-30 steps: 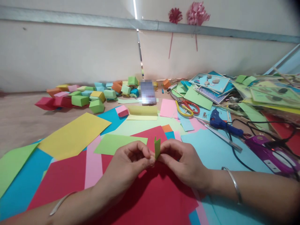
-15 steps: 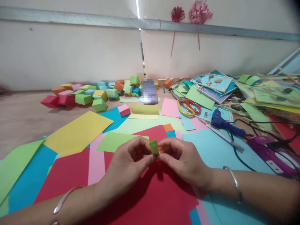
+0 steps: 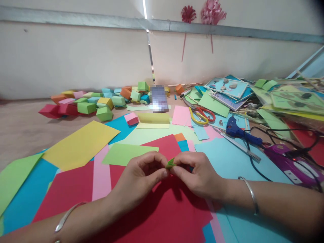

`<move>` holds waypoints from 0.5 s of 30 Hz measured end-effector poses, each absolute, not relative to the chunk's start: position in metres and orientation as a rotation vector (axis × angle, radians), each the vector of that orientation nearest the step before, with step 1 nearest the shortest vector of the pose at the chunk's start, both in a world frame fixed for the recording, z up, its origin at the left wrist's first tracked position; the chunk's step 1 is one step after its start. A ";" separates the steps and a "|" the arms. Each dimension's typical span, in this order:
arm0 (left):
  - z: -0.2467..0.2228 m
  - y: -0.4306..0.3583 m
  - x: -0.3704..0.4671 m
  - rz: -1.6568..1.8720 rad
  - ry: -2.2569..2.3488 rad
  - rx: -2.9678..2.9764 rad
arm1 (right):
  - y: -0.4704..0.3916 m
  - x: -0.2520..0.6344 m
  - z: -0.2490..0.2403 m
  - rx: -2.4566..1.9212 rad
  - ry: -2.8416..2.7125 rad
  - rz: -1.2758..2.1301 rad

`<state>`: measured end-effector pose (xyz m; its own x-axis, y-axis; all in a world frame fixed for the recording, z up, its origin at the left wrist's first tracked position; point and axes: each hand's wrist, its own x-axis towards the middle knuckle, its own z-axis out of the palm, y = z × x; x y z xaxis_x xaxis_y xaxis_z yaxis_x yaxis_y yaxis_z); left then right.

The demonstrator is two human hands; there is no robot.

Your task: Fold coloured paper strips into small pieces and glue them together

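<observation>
A small folded piece of green paper (image 3: 171,163) is pinched between my two hands. My left hand (image 3: 144,173) grips its left side between thumb and fingers, and my right hand (image 3: 196,172) grips its right side. Much of the piece is hidden behind my fingertips. Both hands hover over a large red paper sheet (image 3: 157,216), on which their shadow falls. Just beyond my left hand lies a flat light green sheet (image 3: 129,153).
Folded paper boxes (image 3: 86,107) crowd the back left. Scissors (image 3: 199,116), a blue glue gun (image 3: 240,131), a utility knife (image 3: 240,146) and a purple power strip (image 3: 291,163) with black cables lie right. A yellow sheet (image 3: 81,145) is at left, a pixelated phone-like object (image 3: 159,98) behind.
The green paper, upright before, is now tilted and lower between my fingertips, with less of it showing. My fingertips have come closer together. The whole view has shifted slightly.
</observation>
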<state>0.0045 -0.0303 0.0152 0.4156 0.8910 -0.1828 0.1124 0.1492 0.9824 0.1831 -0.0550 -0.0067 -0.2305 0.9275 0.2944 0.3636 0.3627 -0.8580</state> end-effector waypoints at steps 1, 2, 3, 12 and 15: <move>0.016 -0.030 0.004 0.724 1.004 1.306 | -0.055 0.182 -0.007 -1.157 -1.746 0.860; 0.016 -0.029 0.004 0.722 0.997 1.300 | -0.054 0.182 -0.007 -1.168 -1.720 0.885; 0.016 -0.029 0.004 0.717 0.991 1.299 | -0.054 0.181 -0.008 -1.171 -1.701 0.906; 0.014 -0.030 0.005 0.704 0.974 1.123 | -0.052 0.179 -0.007 -1.026 -1.538 1.150; 0.013 -0.031 0.005 0.680 0.958 1.080 | -0.048 0.180 -0.008 -0.986 -1.371 1.377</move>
